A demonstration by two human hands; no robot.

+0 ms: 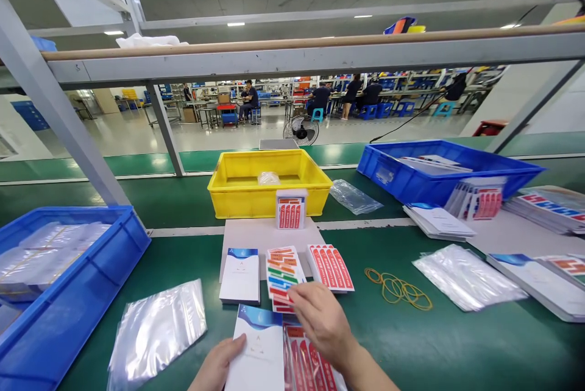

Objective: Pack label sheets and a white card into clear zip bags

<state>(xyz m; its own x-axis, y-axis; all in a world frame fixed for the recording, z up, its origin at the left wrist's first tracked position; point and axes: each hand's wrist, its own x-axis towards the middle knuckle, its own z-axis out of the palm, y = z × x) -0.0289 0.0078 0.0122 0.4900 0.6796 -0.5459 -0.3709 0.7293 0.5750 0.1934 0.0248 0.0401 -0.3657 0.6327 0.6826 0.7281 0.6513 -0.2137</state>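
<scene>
My left hand (pixel 219 363) lies at the bottom edge with its fingers closed on the left side of a white booklet with a blue top (pixel 258 351). Beside it lies a sheet of red stickers (pixel 308 363). My right hand (pixel 322 321) reaches over that sheet, its fingers bent down onto the lower edge of a stack of multicoloured sticker sheets (pixel 283 272). A stack of white booklets (pixel 240 275) sits left of that stack. A pile of red sticker sheets (pixel 331 266) sits to its right.
A yellow bin (pixel 269 196) stands behind, with a sticker pack (pixel 290 211) leaning on it. Blue bins sit at left (pixel 68 293) and back right (pixel 439 181). Clear bags (pixel 158 330) lie front left, rubber bands (pixel 400 287) and more bags (pixel 466 278) to the right.
</scene>
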